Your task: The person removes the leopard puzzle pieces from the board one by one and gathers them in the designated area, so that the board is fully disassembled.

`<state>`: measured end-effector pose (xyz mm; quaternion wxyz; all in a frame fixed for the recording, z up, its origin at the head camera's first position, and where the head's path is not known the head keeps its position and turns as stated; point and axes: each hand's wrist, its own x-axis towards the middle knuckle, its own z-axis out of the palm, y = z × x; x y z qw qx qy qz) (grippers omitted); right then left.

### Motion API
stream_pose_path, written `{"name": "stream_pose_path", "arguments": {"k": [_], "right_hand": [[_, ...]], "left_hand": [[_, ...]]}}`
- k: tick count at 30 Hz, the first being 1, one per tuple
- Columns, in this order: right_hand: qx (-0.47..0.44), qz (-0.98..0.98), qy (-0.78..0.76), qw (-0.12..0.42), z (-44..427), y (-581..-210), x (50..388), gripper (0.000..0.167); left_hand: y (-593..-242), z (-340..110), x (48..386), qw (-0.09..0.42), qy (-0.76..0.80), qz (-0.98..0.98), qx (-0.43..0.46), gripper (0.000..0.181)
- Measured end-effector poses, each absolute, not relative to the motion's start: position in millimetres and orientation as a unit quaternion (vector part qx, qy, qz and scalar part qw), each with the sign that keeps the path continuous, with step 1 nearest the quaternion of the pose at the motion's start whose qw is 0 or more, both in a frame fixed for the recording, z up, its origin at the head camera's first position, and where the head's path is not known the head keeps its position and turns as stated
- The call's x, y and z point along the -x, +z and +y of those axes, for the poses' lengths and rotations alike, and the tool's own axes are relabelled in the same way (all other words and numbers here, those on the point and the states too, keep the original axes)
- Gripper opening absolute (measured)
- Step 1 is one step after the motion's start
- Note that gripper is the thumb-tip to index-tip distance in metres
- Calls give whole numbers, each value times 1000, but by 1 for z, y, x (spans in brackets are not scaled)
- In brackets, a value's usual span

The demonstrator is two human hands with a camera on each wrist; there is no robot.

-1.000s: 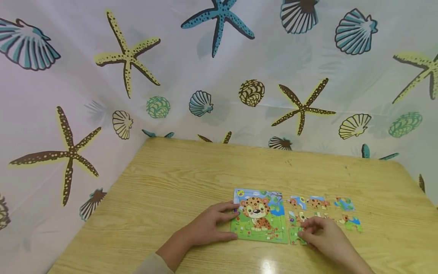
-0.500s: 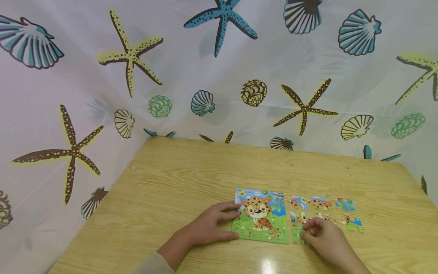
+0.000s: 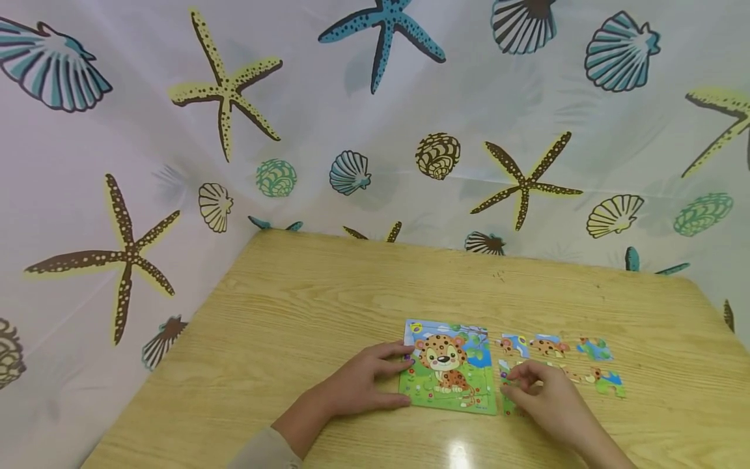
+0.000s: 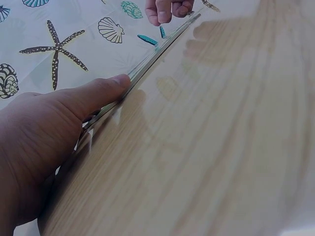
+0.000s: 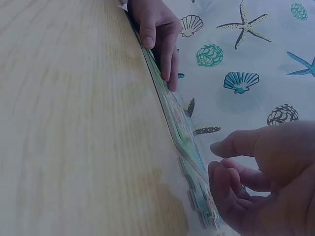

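A square puzzle board with a leopard cub picture lies flat on the table. My left hand rests against its left side, fingers over the edge and thumb at the near corner; in the left wrist view the thumb lies straight along the rim. Right of the board, my right hand hovers low over the nearest loose jigsaw pieces, fingers loosely bent. In the right wrist view a gap shows between thumb and fingers, and nothing is visible in it. A green jigsaw piece is partly hidden beneath this hand.
Several other jigsaw pieces lie in rows to the right, among them a leaf piece, a spotted body piece and a blue-green piece. A wooden table carries everything. A shell-and-starfish cloth hangs behind and at the sides.
My right hand has shifted a little left, toward the board, and now covers more of the nearest left-hand pieces. The left hand stays on the board. The head view has tilted slightly.
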<state>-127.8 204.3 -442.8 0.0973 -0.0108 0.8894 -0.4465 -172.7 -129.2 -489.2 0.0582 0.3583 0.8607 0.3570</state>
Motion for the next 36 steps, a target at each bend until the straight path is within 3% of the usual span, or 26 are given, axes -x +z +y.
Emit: {"name": "stream_pose_path", "arguments": {"k": [10,17,29,36], "right_hand": [[91,845,-511,128,193,-444,142,36],[143,838,-513,121,174,-444,154,41],[132,856,-484,125,160,-457,160,33],[142,849,-477,179,161,-453,155,37]], "left_hand": [[-490,-127,173,67,351,864,-354,65],[-487,-127,173,74,358,865,-344,66],[-488,-127,173,65,351,864,-354,66],[-486,-127,172,63,346,865,-358,66]]}}
